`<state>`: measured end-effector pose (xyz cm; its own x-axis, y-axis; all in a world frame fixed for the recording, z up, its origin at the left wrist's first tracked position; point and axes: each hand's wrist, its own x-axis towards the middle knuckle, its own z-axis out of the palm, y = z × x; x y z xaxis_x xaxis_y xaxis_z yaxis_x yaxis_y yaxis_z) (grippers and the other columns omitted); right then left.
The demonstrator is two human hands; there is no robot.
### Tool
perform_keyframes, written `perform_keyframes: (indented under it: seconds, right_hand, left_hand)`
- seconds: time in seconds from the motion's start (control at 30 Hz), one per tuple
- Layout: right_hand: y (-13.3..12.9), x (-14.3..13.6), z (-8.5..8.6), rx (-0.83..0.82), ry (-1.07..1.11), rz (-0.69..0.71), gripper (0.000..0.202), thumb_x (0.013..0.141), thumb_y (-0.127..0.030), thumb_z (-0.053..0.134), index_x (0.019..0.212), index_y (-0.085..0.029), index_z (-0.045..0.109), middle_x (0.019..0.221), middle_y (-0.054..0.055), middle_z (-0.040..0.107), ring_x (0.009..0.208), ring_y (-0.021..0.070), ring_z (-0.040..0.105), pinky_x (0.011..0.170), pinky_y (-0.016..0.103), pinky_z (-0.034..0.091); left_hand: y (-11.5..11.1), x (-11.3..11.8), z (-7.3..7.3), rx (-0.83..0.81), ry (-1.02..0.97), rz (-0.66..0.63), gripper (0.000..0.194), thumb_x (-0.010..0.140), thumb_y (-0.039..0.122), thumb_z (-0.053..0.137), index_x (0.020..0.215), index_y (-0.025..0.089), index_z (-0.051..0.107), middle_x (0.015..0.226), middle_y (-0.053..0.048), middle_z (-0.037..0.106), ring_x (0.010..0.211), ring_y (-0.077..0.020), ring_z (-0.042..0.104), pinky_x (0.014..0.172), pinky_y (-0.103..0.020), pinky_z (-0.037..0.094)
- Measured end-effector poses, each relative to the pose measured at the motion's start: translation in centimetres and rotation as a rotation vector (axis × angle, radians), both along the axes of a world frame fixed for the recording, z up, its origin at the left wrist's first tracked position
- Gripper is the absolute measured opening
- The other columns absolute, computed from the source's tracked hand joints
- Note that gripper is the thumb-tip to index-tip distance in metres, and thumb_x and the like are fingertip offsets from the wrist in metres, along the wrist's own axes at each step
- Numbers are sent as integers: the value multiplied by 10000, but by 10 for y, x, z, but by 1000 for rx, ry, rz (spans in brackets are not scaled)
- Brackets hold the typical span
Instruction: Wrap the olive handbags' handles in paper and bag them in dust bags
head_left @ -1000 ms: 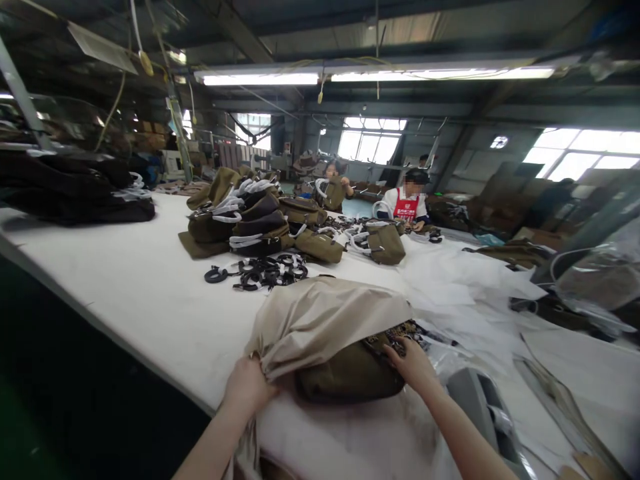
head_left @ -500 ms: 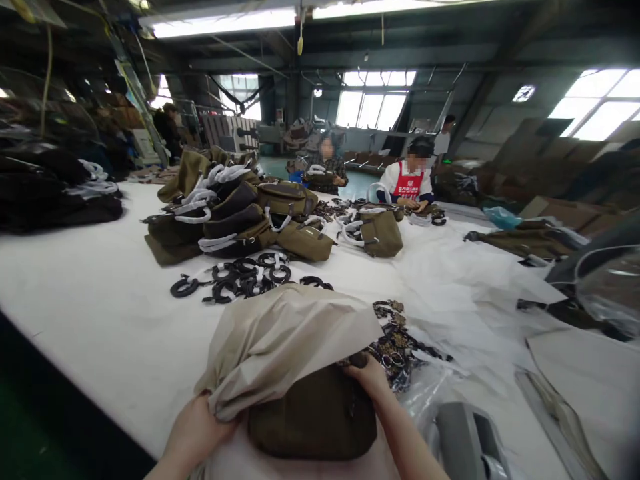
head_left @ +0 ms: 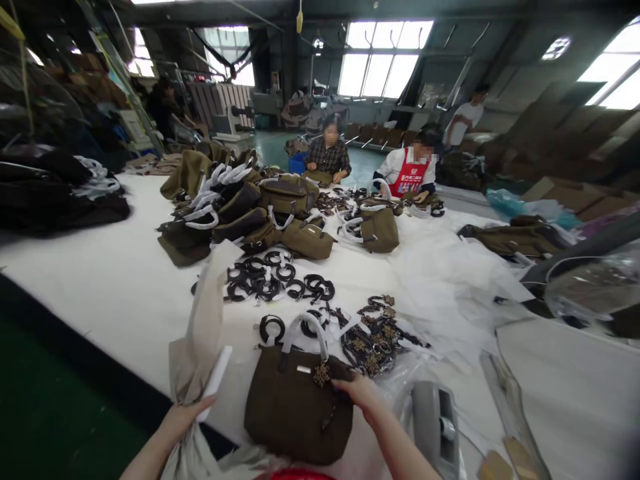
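Cloth (head_left: 199, 337), wrinkly, in left hand (head_left: 184, 418), boxy bag (head_left: 293, 410) in right hand (head_left: 361, 391)

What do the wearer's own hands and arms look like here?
The left hand and right hand wear no gloves. Both forearms are uncovered, without visible sleeves, and no watch or bracelet shows. Finer details are too small to tell.

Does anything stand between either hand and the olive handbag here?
Nothing visible separates the right hand from the olive handbag: it holds its upper right corner. The left hand, apart from the bag, grips beige cloth; a white strip juts up beside it, on the side facing the bag.
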<state>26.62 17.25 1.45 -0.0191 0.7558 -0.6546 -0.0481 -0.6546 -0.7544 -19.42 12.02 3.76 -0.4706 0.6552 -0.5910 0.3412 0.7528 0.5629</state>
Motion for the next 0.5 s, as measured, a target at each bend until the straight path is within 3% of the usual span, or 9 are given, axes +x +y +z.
perform_keyframes:
  seconds: [0.13,0.27,0.37,0.5]
  right_hand:
    - [-13,5,-2,-38,-16,-24,343,421,-191,811,753,-178,725,736,27,740,761,255,681,780,375,526]
    - [-15,4,5,-42,112,-39,401,514,-252,772,901,-170,704,844,44,753,786,233,699,766,351,544]
    - [-13,5,14,-56,217,-46,415,558,-264,728,959,-169,671,886,61,754,775,228,702,721,350,559]
    - [-8,16,27,-81,297,-21,335,553,-237,708,880,-171,678,806,51,753,679,217,686,641,340,559]
  left_hand:
    - [0,5,10,-48,-186,56,486,559,534,774,779,106,710,863,-144,754,1087,-358,658,1005,-388,493]
    - [7,27,14,1,-406,126,378,662,461,750,742,93,713,799,-126,748,892,-295,720,851,-324,578]
    - [13,44,24,71,-550,135,321,676,409,752,739,96,714,799,-127,749,823,-265,725,836,-317,582]
    - [23,58,41,125,-670,80,503,581,482,797,864,70,741,917,-151,756,954,-297,707,903,-326,553]
